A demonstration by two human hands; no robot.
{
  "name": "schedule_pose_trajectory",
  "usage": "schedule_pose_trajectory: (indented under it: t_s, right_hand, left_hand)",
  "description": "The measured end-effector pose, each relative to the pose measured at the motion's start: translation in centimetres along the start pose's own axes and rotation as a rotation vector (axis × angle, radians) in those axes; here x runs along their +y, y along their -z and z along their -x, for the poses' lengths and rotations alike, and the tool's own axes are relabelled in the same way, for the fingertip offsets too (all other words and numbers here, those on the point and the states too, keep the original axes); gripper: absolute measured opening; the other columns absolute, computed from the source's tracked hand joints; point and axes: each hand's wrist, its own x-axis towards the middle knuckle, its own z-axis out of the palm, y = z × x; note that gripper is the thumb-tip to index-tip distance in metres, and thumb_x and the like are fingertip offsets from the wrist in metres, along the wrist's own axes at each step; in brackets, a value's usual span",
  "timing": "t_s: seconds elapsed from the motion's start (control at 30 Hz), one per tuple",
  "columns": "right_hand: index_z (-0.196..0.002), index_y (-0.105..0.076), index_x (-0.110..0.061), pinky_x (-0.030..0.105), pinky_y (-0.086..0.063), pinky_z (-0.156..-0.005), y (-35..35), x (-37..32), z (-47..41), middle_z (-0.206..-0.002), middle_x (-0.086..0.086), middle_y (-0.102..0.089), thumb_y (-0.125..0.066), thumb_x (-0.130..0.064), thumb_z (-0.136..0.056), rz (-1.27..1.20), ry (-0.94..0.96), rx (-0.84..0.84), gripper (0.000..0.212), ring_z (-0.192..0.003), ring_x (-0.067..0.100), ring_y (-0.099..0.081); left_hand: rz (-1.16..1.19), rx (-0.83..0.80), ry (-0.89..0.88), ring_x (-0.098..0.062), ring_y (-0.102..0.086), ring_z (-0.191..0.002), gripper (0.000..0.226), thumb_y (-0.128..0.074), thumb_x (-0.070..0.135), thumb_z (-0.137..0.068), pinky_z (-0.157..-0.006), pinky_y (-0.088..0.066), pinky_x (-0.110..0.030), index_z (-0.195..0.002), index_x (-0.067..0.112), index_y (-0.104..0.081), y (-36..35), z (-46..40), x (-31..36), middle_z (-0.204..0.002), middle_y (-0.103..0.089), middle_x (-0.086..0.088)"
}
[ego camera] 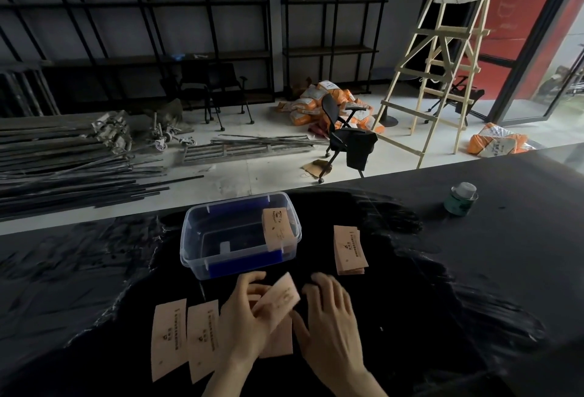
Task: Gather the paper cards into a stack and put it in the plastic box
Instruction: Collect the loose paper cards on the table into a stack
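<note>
A clear plastic box with blue clips stands on the dark table, and a stack of tan paper cards leans inside its right end. Another stack of cards lies to the right of the box. Two single cards lie flat at the front left. My left hand holds a tilted card, lifted above another card lying under both hands. My right hand rests beside that card with fingers spread, its thumb near the card's edge.
A green and white can stands on the table at the far right. Beyond the table's far edge are an office chair, a wooden ladder, metal poles on the floor and orange sacks.
</note>
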Motion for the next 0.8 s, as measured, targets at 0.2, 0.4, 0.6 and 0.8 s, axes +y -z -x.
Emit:
schedule_pose_trajectory:
  t_s: [0.2,0.4,0.6,0.8]
  right_hand:
    - [-0.13,-0.06,-0.03,0.038,-0.049,-0.105,1.0,3.8,-1.5,-0.124,-0.003,-0.064,-0.074,-0.028,-0.083,-0.006,0.262,-0.192,0.049,-0.128,0.022,-0.054]
    - [-0.118,-0.053,-0.024,0.03,-0.049,-0.084,0.8,6.2,-0.7,-0.114,-0.003,-0.052,-0.065,-0.023,-0.082,-0.113,0.125,-0.225,0.037,-0.104,0.02,-0.054]
    - [-0.116,-0.045,-0.025,0.024,-0.037,-0.085,1.3,6.5,-1.1,-0.12,-0.006,-0.048,-0.055,-0.036,-0.091,-0.172,0.144,-0.303,0.029,-0.109,0.015,-0.045]
    - [-0.117,-0.046,-0.025,0.019,-0.034,-0.083,0.9,6.5,-1.2,-0.12,-0.008,-0.048,-0.062,-0.027,-0.092,-0.208,0.131,-0.33,0.03,-0.111,0.014,-0.044]
  left_hand:
    - [0.087,-0.235,-0.021,-0.001,-0.072,-0.101,0.057,-0.085,0.022,-0.081,-0.079,-0.059,-0.016,-0.116,0.049,-0.048,-1.5,0.9,1.1,-0.118,-0.07,0.009]
    - [-0.467,-0.156,0.044,-0.017,-0.039,-0.142,0.108,-0.076,0.066,-0.067,-0.121,-0.03,-0.042,-0.156,0.037,-0.021,-0.6,1.8,-0.4,-0.15,-0.044,0.011]
    - [-0.385,-0.185,0.086,-0.01,-0.061,-0.107,0.076,-0.076,0.02,-0.078,-0.102,-0.05,-0.04,-0.141,0.039,-0.037,0.6,0.2,-1.3,-0.117,-0.065,0.013]
    - [-0.497,-0.171,0.048,-0.015,-0.045,-0.132,0.059,-0.066,0.052,-0.087,-0.113,-0.037,-0.037,-0.142,0.039,-0.045,1.8,-0.5,-1.4,-0.141,-0.053,0.013]
